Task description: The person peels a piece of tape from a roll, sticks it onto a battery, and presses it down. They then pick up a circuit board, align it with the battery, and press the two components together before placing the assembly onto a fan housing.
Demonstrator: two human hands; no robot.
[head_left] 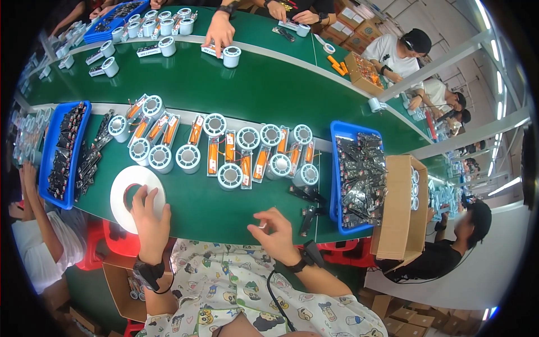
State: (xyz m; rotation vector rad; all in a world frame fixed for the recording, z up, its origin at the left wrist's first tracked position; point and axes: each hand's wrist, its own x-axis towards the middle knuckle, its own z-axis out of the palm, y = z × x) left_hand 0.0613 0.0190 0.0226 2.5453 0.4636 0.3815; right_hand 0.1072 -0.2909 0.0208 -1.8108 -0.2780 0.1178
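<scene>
A large roll of white tape sits at the near left edge of the green bench. My left hand grips it, fingers curled over the centre hole and thumb toward the right side. To the right, my right hand pinches a small white piece, perhaps tape, between thumb and fingertips. Beyond my hands stands a cluster of white round fan-like units, each with a handle tray. Orange battery cells lie in those open handles, with thin wires at some ends.
Blue bins of black circuit parts stand left and right; loose black boards lie beside them. A cardboard box is at the right edge. Across the green conveyor, a co-worker's hand touches another unit.
</scene>
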